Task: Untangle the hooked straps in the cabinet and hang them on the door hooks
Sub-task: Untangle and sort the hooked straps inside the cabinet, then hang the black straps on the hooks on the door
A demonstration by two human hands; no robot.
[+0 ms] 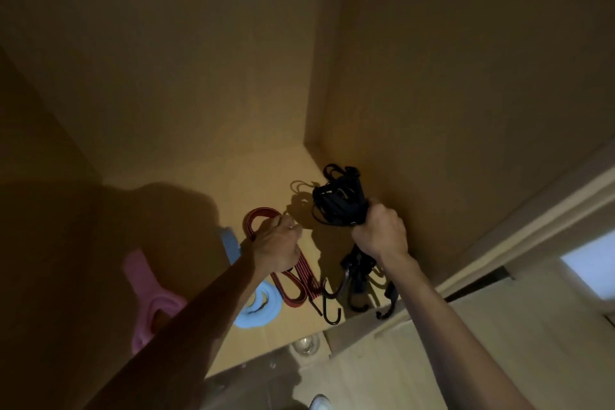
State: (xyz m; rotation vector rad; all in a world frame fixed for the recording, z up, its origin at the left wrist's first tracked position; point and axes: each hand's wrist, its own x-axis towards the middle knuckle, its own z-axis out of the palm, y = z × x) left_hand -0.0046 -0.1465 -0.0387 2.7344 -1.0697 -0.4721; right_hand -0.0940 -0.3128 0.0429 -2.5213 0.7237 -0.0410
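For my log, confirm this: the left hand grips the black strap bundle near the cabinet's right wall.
Wrong hand: the right hand grips the black strap bundle near the cabinet's right wall, as the head view shows. The left hand holds the red straps.

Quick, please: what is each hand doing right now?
Left hand: closed, gripping the red straps.
Right hand: closed, holding the black strap bundle.

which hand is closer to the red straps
Left. The left hand holds the red straps; the right hand is off to their right, gripping the black straps.
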